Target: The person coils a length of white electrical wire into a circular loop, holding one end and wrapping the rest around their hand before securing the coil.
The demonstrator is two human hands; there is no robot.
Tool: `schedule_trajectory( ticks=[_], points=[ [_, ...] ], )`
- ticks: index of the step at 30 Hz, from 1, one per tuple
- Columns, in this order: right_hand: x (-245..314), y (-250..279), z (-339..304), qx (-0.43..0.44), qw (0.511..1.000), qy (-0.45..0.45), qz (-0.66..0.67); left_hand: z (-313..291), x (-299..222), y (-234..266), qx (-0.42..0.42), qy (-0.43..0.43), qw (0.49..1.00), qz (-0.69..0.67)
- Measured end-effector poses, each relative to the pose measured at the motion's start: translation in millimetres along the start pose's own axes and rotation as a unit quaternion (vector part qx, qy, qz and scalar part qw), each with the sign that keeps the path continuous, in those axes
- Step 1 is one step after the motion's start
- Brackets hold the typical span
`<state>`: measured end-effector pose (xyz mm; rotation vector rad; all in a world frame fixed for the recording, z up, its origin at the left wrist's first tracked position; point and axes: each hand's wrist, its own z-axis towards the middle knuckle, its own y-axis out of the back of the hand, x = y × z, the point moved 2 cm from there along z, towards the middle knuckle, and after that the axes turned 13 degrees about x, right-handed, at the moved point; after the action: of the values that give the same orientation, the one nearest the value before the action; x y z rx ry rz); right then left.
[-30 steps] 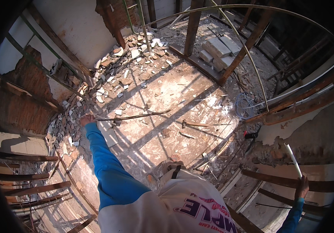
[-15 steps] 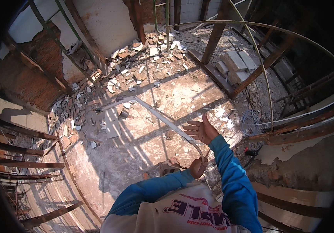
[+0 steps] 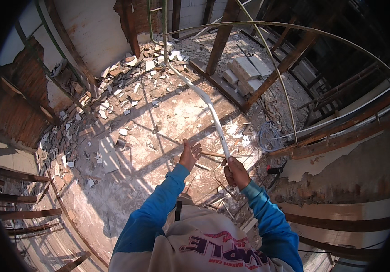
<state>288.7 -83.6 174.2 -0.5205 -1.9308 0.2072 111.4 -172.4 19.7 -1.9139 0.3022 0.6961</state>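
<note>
The long pale strip has its near end in the right hand, whose fingers are curled closed around it with the thumb pressed along its upper side; whether any of it continues below the fist cannot be made out. From the thumb it slants up and away over the floor, bending midway, and its far tip shows against the rubble along the floor's far edge; whether the tip touches anything there cannot be told. The left hand is held well apart from the strip, to its left, thumb raised away from loosely spread fingers. Between the hands, a wooden handle lies on the floor, partly hidden. A timber beam borders the floor's far right corner, with pale blocks just beyond, and coiled cable lies near the right edge. A flat panel rests toward the left edge.
</note>
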Motion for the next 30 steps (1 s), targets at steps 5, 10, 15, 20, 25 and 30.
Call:
schedule_trajectory(
  ticks=[5,10,15,20,25,30],
  points=[
    [-46.1,6.9,-52.8,-0.093,0.960,-0.001,-0.265,60.8,-178.9,-45.0,0.092,-0.239,0.945,-0.202],
    [-69.9,-13.1,-75.4,-0.195,0.841,-0.107,-0.494,62.9,-204.9,-48.3,-0.038,-0.293,0.949,-0.109],
    [-139.7,5.0,-63.5,-0.221,0.832,-0.118,-0.494,25.7,-181.9,-87.4,-0.060,-0.335,0.940,-0.015],
    [-142.0,21.9,-58.5,-0.095,0.888,-0.124,-0.433,5.2,-138.5,-112.7,0.006,-0.314,0.949,0.001],
    [26.0,-11.5,-30.0,-0.218,0.870,0.242,-0.370,-9.7,-55.8,-140.8,0.100,-0.230,0.959,0.133],
    [187.7,-18.4,-13.3,-0.335,0.805,0.401,-0.282,-10.3,14.9,-157.5,0.219,-0.166,0.932,0.238]
  ],
)
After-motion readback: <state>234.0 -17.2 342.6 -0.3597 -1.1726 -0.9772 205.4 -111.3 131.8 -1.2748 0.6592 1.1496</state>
